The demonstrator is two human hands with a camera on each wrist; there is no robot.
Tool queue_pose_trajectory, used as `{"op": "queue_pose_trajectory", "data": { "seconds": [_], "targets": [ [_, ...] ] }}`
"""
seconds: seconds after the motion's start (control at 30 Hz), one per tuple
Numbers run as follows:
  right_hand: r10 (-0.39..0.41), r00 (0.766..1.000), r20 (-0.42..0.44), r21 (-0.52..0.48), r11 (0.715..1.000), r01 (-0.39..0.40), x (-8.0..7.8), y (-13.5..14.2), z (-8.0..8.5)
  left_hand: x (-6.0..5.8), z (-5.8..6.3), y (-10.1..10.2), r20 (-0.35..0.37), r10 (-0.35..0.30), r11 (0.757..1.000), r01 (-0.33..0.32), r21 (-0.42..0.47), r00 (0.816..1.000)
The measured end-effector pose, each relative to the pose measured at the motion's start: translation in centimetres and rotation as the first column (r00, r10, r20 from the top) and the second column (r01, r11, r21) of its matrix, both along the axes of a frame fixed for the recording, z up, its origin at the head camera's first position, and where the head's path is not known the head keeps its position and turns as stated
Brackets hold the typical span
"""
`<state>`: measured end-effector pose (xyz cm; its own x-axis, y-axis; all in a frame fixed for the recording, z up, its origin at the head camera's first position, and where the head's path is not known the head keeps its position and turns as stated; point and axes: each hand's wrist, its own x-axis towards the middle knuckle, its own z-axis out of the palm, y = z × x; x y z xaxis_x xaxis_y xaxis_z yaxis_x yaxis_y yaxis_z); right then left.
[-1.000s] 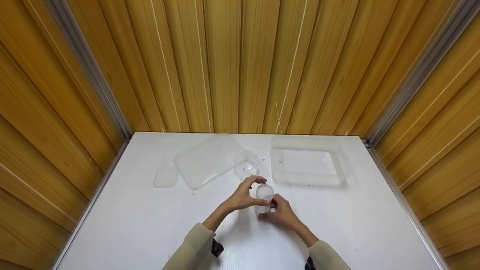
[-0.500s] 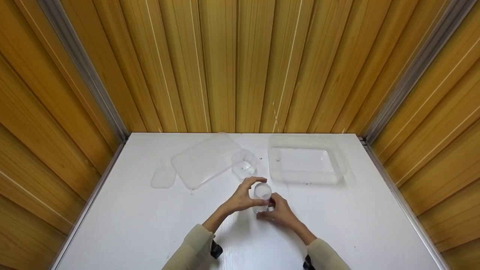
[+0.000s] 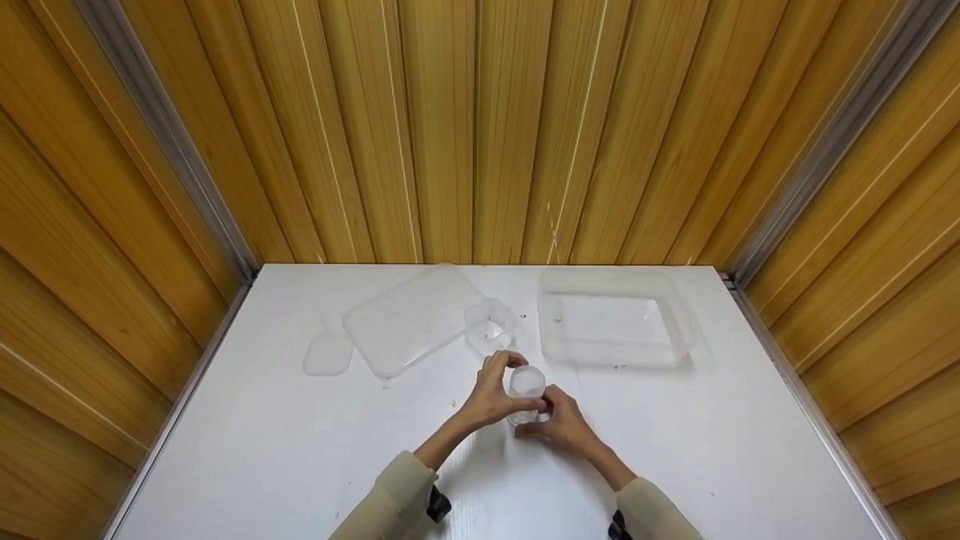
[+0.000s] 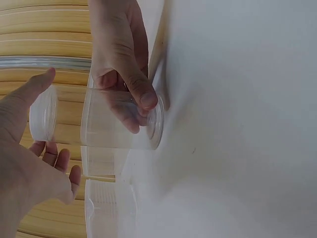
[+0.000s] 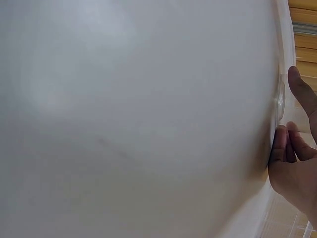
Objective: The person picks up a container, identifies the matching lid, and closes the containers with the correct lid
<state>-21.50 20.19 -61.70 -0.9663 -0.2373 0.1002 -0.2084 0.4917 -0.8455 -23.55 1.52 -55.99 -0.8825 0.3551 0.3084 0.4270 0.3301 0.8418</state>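
Observation:
A clear cylindrical jar (image 4: 69,119) stands upright on the white table (image 3: 262,450), with a translucent round lid (image 3: 527,381) on its top. My left hand (image 3: 491,397) spans the lid, thumb on the near side and fingers bent round the far side. Low on the jar, my right hand (image 3: 561,427) grips it near the base, thumb on one side and fingers on the other. In the left wrist view the jar looks see-through, with nothing visible inside. The right wrist view catches only the jar's base (image 5: 281,101) beside the right hand's fingers.
Behind the hands lie a large translucent rectangular lid (image 3: 409,322) and a small squarish lid (image 3: 328,356). A clear many-sided container (image 3: 475,330) is close beyond the left fingers. A large rectangular tub (image 3: 552,337) stands at back right. Wood-patterned walls (image 3: 435,135) enclose the table.
My left hand has shifted slightly right and turned a little round the lid, its thumb reaching further across the front. The right hand and the jar stay in place.

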Motion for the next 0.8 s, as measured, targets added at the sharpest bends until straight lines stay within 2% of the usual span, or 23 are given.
{"op": "queue_pose_trajectory", "data": {
  "seconds": [0.13,0.27,0.5,0.63,0.8],
  "targets": [
    [0.011,1.0,0.022,-0.022,1.0,-0.01,-0.2,0.1,0.0,-0.1,0.2,-0.5,0.005,-0.073,0.997,0.073,0.015,0.997],
    [0.015,0.999,0.038,-0.03,0.999,-0.014,-0.2,0.2,-0.1,-0.4,0.2,-0.9,0.045,-0.145,0.989,0.145,0.018,0.988],
    [0.012,0.999,0.045,-0.042,0.999,-0.011,-0.2,-0.1,-0.3,-0.8,0.3,-1.4,0.072,-0.199,0.98,0.199,0.016,0.977],
    [0.007,0.999,0.038,-0.04,0.999,-0.006,-0.2,-0.1,-0.2,-0.7,0.4,-1.3,0.06,-0.168,0.986,0.168,0.003,0.984],
    [-0.01,1.0,0.008,-0.013,1.0,0.01,-0.3,-0.3,-0.3,-0.2,0.2,-1.1,0.015,-0.041,0.999,0.041,-0.015,0.999]
  ]
}}
